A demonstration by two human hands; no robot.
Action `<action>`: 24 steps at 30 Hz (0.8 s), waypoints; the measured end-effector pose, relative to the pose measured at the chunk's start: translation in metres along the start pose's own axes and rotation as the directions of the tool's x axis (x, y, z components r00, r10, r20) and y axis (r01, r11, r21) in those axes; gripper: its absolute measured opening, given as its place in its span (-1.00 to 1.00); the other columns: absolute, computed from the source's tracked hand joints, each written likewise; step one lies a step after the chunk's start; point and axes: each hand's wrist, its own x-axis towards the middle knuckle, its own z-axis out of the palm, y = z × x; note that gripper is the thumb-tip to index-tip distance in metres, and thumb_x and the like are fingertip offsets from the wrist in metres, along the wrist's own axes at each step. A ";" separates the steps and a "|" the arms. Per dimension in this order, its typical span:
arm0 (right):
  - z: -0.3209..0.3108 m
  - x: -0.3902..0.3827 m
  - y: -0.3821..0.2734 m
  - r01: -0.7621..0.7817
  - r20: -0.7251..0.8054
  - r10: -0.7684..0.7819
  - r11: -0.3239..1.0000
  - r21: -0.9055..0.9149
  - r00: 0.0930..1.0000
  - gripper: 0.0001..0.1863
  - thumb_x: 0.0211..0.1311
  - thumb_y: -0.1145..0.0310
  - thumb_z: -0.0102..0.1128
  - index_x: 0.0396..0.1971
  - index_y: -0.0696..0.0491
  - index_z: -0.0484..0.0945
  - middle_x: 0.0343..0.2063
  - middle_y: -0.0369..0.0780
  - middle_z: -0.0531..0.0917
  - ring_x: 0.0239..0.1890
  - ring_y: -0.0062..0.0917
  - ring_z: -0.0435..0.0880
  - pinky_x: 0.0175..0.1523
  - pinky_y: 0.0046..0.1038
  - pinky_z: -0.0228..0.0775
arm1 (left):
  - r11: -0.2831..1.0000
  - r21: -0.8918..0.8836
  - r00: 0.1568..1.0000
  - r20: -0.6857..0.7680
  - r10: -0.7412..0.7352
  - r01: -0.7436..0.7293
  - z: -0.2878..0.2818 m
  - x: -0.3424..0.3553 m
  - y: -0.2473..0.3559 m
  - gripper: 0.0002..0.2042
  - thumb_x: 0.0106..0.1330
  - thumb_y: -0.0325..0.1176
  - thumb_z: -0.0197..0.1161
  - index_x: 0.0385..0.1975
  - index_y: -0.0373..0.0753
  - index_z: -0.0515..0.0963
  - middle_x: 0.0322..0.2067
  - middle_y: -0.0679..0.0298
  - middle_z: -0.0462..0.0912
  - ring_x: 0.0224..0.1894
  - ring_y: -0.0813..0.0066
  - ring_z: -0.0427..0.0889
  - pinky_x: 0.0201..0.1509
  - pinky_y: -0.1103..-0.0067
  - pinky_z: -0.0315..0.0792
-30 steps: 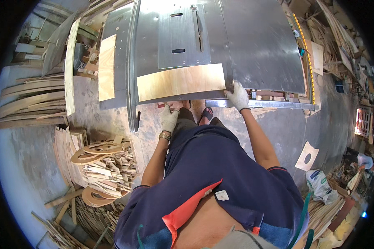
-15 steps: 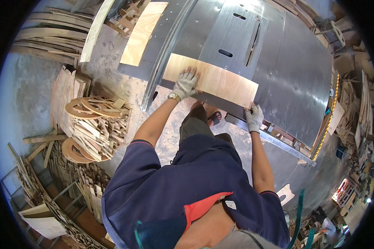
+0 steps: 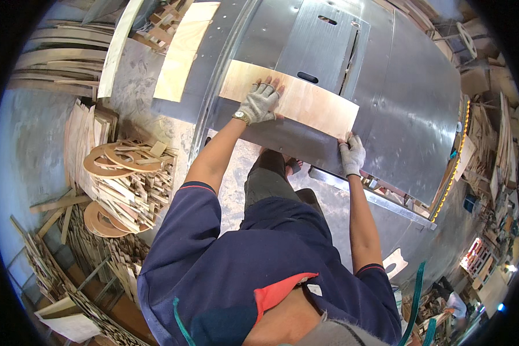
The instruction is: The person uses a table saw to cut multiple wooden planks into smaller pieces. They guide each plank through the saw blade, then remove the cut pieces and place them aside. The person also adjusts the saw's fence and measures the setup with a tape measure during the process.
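A pale rectangular wooden board (image 3: pixel 314 105) lies flat across a grey metal saw table (image 3: pixel 415 124), its far edge close to the near end of a long narrow slot (image 3: pixel 350 60). My left hand (image 3: pixel 260 102), in a light fingerless-tip work glove with a watch at the wrist, rests on top of the board's left part, fingers spread. At the near right corner of the board, my gloved right hand (image 3: pixel 352 154) grips the edge with bent fingers. The underside of the board is hidden.
Another pale board (image 3: pixel 185 52) lies on the table's left section, beyond a metal rail (image 3: pixel 220 75). Wood offcuts and ring-shaped pieces (image 3: pixel 134 158) are piled at left. A metal bar (image 3: pixel 375 199) runs along the near table edge; a yellow strip (image 3: pixel 452 167) borders the right.
The board has slid forward over the table, away from me and toward the slot. Both hands have moved along with it, keeping their places on the board.
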 end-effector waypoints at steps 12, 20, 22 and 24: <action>-0.009 0.044 -0.004 -0.014 -0.061 0.015 1.000 0.019 0.998 -0.58 0.21 0.02 0.36 -0.15 0.07 0.70 -0.18 -0.13 0.66 -0.13 -0.11 0.68 -0.06 -0.12 0.51 | 0.995 0.089 0.999 0.015 0.035 -0.037 -0.001 0.046 -0.019 0.08 0.07 0.46 0.27 0.48 -0.23 0.24 0.48 -0.10 0.22 0.53 -0.10 0.17 0.57 0.03 -0.02; -0.004 0.087 -0.006 -0.005 -0.179 0.005 1.000 0.001 0.984 -0.53 0.21 0.01 0.37 -0.06 0.08 0.71 -0.14 -0.07 0.67 -0.08 -0.07 0.68 0.00 -0.11 0.52 | 0.988 0.151 0.999 0.050 0.021 -0.028 -0.001 0.086 -0.038 0.04 0.12 0.44 0.26 0.50 -0.19 0.22 0.48 -0.05 0.23 0.54 -0.06 0.16 0.58 0.05 -0.02; -0.006 0.095 -0.007 -0.019 -0.164 0.018 1.000 0.001 0.986 -0.52 0.22 0.01 0.36 -0.03 0.07 0.70 -0.12 -0.06 0.68 -0.08 -0.06 0.69 0.03 -0.11 0.52 | 0.987 0.157 0.999 0.035 0.034 -0.039 -0.001 0.094 -0.042 0.04 0.12 0.43 0.27 0.49 -0.18 0.24 0.49 -0.04 0.23 0.55 -0.04 0.16 0.58 0.06 -0.02; -0.010 0.104 -0.007 -0.046 -0.120 0.047 0.999 0.012 0.992 -0.50 0.23 0.00 0.35 0.00 0.06 0.69 -0.09 -0.06 0.69 -0.07 -0.05 0.69 0.07 -0.12 0.53 | 0.987 0.157 0.998 0.046 0.034 -0.041 0.002 0.103 -0.046 0.03 0.11 0.43 0.28 0.49 -0.18 0.25 0.49 -0.02 0.23 0.55 -0.02 0.16 0.58 0.06 -0.01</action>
